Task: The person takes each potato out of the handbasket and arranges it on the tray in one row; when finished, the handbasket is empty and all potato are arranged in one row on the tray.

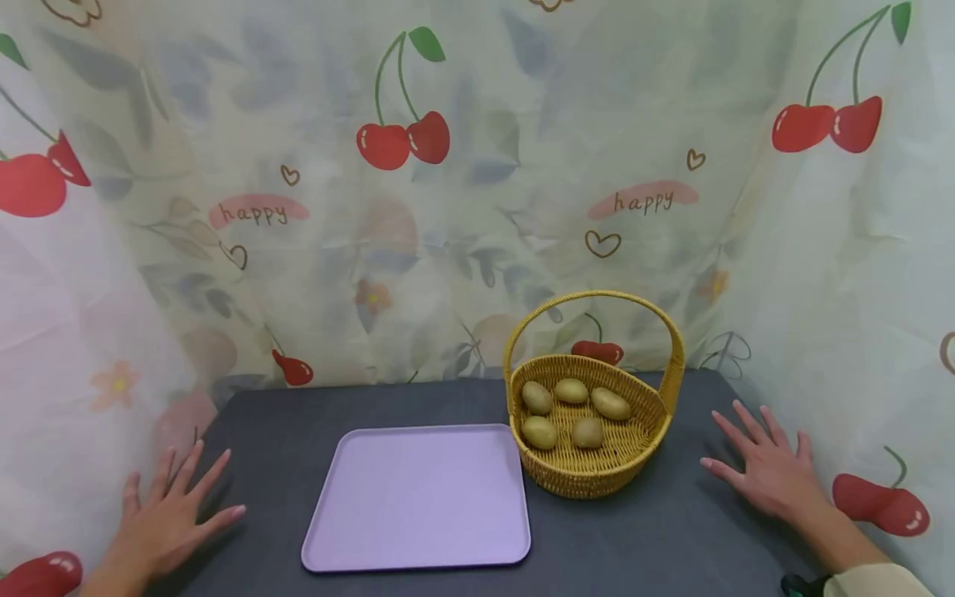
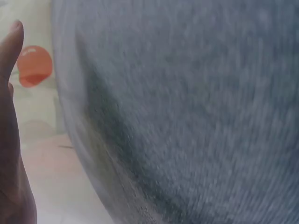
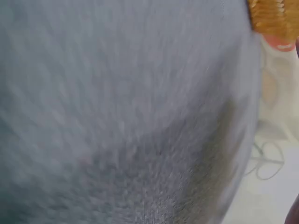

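My left hand (image 1: 166, 518) is at the table's left side, fingers spread and straight, holding nothing. Over on the right, my right hand (image 1: 772, 468) also has its fingers spread, with nothing in it. A yellow-brown wicker basket (image 1: 585, 483) with a tall arched handle stands between the hands, nearer the right one. Inside it lie several potatoes (image 1: 540, 432), spaced apart on the woven bottom. Left of the basket, a bare light purple tray (image 1: 418, 497) lies flat. In the left wrist view, part of the left hand (image 2: 14, 154) shows at the edge.
The dark grey tabletop (image 1: 612, 547) carries the tray and basket. A curtain (image 1: 462, 207) printed with cherries and "happy" hangs behind the table and along both sides, close to the hands. A corner of the basket (image 3: 274, 17) shows in the right wrist view.
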Tool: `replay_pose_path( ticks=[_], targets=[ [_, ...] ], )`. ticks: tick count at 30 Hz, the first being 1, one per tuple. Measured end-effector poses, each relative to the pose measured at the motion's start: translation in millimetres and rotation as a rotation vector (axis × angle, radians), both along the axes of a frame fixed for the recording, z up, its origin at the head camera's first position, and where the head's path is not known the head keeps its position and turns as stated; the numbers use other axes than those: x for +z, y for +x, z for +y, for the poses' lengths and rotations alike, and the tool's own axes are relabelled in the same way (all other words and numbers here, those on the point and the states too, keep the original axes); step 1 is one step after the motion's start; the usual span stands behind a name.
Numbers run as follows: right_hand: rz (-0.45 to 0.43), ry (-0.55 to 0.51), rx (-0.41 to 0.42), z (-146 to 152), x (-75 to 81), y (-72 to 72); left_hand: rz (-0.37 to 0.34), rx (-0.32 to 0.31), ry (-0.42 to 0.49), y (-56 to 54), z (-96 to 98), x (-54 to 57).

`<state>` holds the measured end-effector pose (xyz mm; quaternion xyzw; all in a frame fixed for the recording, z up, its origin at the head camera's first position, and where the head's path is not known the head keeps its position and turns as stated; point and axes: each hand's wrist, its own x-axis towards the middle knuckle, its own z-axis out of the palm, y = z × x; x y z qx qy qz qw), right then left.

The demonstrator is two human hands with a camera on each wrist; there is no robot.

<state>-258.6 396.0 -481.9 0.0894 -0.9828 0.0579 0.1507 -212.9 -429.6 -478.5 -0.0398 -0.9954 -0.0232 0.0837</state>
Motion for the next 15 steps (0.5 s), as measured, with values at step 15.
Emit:
replay_pose_path(
  ticks=[15],
  targets=[
    [0.316, -0.247, 0.259, -48.6, 29.6, 40.0, 0.296, -0.204, 0.302, 11.7, 50.0, 13.7]
  ],
)
